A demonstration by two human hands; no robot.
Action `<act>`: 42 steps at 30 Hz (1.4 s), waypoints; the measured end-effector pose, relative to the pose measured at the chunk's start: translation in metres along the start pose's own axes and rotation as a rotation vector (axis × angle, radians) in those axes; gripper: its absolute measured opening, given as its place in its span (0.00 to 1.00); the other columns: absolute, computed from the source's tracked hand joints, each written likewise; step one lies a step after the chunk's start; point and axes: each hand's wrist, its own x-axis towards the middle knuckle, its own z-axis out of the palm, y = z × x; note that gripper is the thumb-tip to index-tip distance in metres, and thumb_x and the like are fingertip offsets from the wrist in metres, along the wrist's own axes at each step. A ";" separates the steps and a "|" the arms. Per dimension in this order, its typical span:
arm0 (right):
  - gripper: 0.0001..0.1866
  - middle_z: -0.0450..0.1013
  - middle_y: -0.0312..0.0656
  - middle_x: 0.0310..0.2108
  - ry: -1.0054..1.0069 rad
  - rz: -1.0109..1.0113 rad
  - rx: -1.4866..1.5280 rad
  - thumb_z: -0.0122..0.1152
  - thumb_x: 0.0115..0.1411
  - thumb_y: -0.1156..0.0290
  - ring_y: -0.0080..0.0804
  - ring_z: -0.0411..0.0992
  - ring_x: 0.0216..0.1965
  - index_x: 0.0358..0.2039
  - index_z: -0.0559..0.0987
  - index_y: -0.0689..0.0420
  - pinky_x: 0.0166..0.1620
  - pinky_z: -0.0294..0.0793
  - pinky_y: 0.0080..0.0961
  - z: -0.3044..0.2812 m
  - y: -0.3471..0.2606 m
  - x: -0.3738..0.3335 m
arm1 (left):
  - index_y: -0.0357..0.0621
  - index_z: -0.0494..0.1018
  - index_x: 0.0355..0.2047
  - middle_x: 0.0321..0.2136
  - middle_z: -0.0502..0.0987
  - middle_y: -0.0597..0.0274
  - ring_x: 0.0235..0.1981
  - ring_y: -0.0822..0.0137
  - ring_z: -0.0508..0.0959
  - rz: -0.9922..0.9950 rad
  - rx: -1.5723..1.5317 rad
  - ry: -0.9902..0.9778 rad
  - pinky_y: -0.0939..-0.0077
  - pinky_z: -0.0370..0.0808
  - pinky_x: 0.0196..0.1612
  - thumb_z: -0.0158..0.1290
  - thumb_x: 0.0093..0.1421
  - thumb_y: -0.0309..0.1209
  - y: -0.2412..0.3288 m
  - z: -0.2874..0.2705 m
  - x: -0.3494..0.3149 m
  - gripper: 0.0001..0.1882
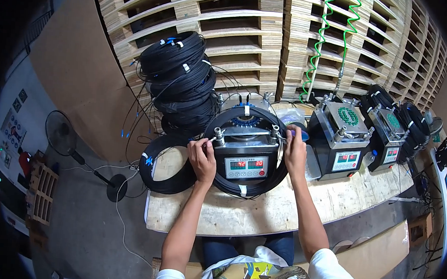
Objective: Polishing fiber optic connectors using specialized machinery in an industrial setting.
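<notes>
A large coil of black cable (pixel 221 184), bound with white ties, rings the front of the middle machine (pixel 246 153). That machine is a metal-topped box with a lit red display and buttons. My left hand (pixel 202 161) is closed at the coil's left side, beside a metal post. On the opposite side, my right hand (pixel 295 153) is closed at the coil's right rim, fingers pointing up near the other post. Both sets of fingertips partly hide what they pinch. Blue connectors (pixel 245 121) sit in a ring behind the machine's front bar.
Another black coil (pixel 153 179) overhangs the wooden table's (pixel 219 222) left edge. Behind it rises a tall stack of coils (pixel 178 81). Two similar machines (pixel 337 140) (pixel 388 130) stand to the right. A standing fan (pixel 62 133) is at left; wooden pallets (pixel 234 29) line the back.
</notes>
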 end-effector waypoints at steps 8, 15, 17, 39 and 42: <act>0.12 0.77 0.53 0.26 -0.075 -0.067 0.092 0.51 0.70 0.68 0.57 0.76 0.30 0.49 0.71 0.60 0.32 0.70 0.45 -0.004 -0.016 -0.015 | 0.37 0.68 0.34 0.33 0.68 0.51 0.36 0.52 0.69 -0.112 0.061 -0.017 0.57 0.66 0.41 0.51 0.67 0.34 -0.006 -0.008 -0.007 0.11; 0.09 0.75 0.59 0.27 0.015 -0.074 0.050 0.50 0.70 0.72 0.59 0.76 0.30 0.47 0.70 0.62 0.32 0.71 0.45 0.004 -0.005 -0.009 | 0.37 0.67 0.31 0.32 0.67 0.51 0.37 0.50 0.69 -0.126 0.007 -0.009 0.55 0.66 0.42 0.52 0.66 0.34 -0.005 -0.003 -0.008 0.13; 0.13 0.75 0.56 0.25 0.018 -0.109 0.186 0.53 0.69 0.70 0.54 0.75 0.26 0.50 0.69 0.62 0.30 0.70 0.41 0.001 -0.005 -0.008 | 0.37 0.67 0.31 0.33 0.66 0.51 0.37 0.50 0.70 -0.107 0.000 0.013 0.55 0.66 0.43 0.52 0.66 0.34 -0.003 -0.005 -0.004 0.12; 0.59 0.40 0.67 0.69 0.001 0.169 -0.260 0.77 0.47 0.67 0.67 0.53 0.66 0.73 0.49 0.37 0.57 0.65 0.49 0.047 -0.004 -0.124 | 0.34 0.66 0.56 0.44 0.74 0.40 0.44 0.46 0.75 -0.294 -0.177 -0.087 0.57 0.70 0.50 0.45 0.71 0.41 -0.009 -0.003 -0.012 0.23; 0.57 0.42 0.66 0.69 0.021 0.197 -0.261 0.77 0.47 0.65 0.65 0.52 0.67 0.73 0.50 0.38 0.59 0.61 0.50 0.049 -0.006 -0.124 | 0.33 0.67 0.55 0.44 0.74 0.40 0.44 0.45 0.75 -0.263 -0.169 -0.048 0.57 0.70 0.50 0.44 0.71 0.41 -0.007 -0.002 -0.013 0.22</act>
